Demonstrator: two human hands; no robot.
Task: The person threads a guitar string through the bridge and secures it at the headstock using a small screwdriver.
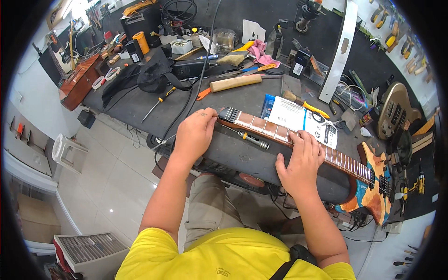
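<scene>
An electric guitar (350, 163) lies across the front of the dark workbench, its neck running from centre left to the right. Its body, patterned in wood tones and blue, overhangs the bench's right front edge. My left hand (195, 133) is closed at the black head end (229, 113) of the neck; its fingertips are partly hidden. Over the middle of the fretboard rests my right hand (302, 161), fingers laid across the strings and thumb held apart on the near side. A screwdriver (253, 139) with a dark and yellow handle lies just below the neck.
Behind the neck lie a white printed sheet (291, 114), a wooden block (236, 83) and yellow-handled cutters (316, 109). Another screwdriver (165, 94) sits farther left. A black cable (200, 77) hangs across the bench. A white stool (67, 151) stands on the floor at left.
</scene>
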